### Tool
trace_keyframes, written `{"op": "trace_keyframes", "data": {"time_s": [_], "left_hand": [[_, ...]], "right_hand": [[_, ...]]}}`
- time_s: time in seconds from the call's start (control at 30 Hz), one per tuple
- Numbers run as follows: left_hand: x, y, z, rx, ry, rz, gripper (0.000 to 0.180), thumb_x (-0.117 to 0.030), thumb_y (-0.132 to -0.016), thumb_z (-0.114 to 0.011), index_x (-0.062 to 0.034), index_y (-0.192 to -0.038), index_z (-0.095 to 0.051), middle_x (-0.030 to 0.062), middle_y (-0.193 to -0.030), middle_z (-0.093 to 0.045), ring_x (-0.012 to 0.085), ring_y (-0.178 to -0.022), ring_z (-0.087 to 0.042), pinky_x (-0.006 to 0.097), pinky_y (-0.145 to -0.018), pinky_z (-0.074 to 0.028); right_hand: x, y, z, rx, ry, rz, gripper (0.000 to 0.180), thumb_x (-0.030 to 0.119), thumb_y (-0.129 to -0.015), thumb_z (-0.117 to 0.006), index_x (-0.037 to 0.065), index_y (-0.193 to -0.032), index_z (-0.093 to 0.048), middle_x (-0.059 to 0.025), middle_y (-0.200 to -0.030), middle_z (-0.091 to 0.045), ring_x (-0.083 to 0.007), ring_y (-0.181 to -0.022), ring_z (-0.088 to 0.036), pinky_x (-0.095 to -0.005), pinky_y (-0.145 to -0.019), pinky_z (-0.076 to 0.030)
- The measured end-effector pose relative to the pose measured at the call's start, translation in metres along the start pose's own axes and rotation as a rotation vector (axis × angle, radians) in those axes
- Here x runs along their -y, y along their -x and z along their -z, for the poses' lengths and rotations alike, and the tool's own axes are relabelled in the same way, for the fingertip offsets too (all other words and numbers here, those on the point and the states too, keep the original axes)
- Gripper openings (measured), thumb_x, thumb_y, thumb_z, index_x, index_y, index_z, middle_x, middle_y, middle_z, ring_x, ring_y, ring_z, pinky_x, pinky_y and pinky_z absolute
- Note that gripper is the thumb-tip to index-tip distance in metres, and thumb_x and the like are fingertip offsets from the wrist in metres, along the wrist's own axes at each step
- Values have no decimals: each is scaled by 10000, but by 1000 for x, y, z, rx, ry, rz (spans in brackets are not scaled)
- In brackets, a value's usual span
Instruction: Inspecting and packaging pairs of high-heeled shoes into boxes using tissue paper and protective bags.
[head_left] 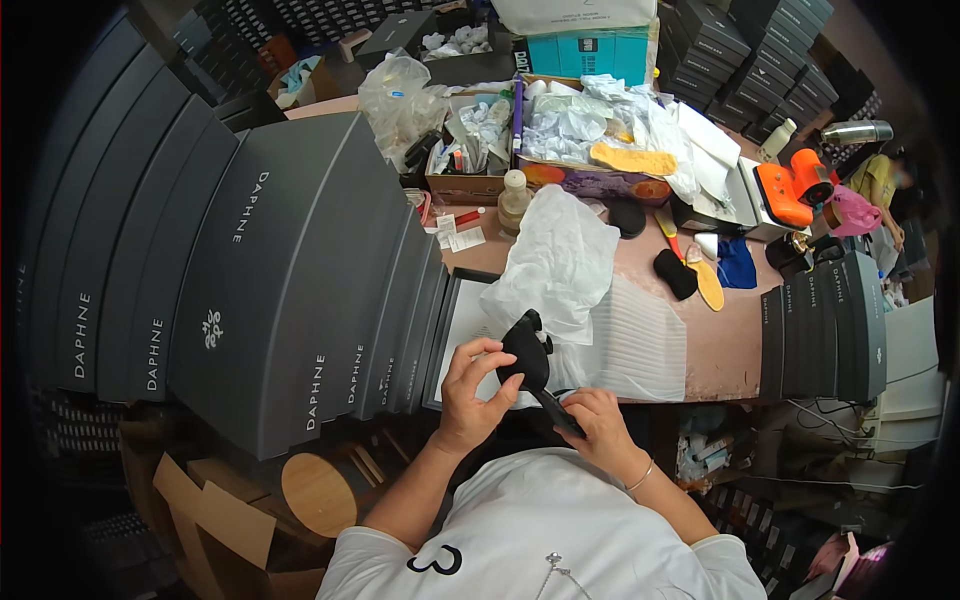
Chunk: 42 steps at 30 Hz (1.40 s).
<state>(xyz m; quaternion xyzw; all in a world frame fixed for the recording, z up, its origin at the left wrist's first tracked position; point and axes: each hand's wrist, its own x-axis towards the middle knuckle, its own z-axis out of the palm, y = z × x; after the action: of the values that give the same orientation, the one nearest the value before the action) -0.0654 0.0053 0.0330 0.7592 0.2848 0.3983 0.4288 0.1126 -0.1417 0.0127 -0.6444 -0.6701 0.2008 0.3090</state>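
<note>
A black shoe (527, 358) is held in front of my chest, at the near edge of the table. My left hand (472, 390) grips the wide end of it between thumb and fingers. My right hand (600, 425) is closed around its narrow lower end, which is partly hidden by the fingers. Just beyond the shoe lies crumpled white tissue paper (562, 250). To the right of the tissue is a stack of white ribbed sheets (640, 340). An opened grey box (455, 330) with a pale lining shows left of the tissue.
Tall rows of dark grey shoe boxes (270, 270) stand close on my left, and smaller ones (825, 330) on the right. At the back sit a carton of crumpled paper (590, 125) and a carton of small items (470, 135). A bottle (515, 200) stands before them. Another person (880, 195) is far right.
</note>
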Motion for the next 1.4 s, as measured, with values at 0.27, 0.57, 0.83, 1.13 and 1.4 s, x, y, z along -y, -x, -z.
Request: {"op": "trace_keyframes", "data": {"time_s": [0.27,0.57,0.83,1.13,1.4], "left_hand": [[0,0,-7,-62,76,140,207,-21,-752,-739,-35,-931,-635,112,-1095,-550,254,-1027,-576,330,-881,-475],[3,-2,-10,-20,75,138,166,-28,-749,-744,-37,-874,-636,101,-1096,-543,248,-1032,-575,325,-880,-476],[21,8,-13,-19,600,345,531,-150,-790,-764,-32,-1239,-507,89,-1181,-514,191,-1113,-530,307,-934,-464],[22,8,-16,178,968,647,840,-116,-726,-774,29,-1400,-293,87,-1247,-497,174,-1172,-486,326,-1026,-378],[-8,1,-21,320,888,619,819,-32,-746,-752,9,-1406,-270,99,-1253,-480,172,-1164,-505,325,-996,-438]], "right_hand": [[-6,-2,2,19,29,3,303,91,-702,-760,79,-956,-596,-47,-1032,-598,-253,-1020,-530,-400,-884,-359],[-10,2,3,38,46,-21,302,100,-701,-760,78,-955,-599,-43,-1035,-601,-246,-1021,-527,-394,-882,-359],[-6,0,-1,8,-25,-33,315,119,-713,-763,64,-980,-603,-61,-1037,-596,-261,-1033,-523,-409,-879,-368],[6,-21,35,-51,-330,-92,426,217,-755,-779,30,-1103,-617,-129,-1098,-599,-267,-1000,-568,-356,-877,-443],[30,-72,65,8,-629,-189,193,72,-785,-752,30,-916,-617,-42,-854,-601,-131,-745,-583,-264,-666,-486]]}}
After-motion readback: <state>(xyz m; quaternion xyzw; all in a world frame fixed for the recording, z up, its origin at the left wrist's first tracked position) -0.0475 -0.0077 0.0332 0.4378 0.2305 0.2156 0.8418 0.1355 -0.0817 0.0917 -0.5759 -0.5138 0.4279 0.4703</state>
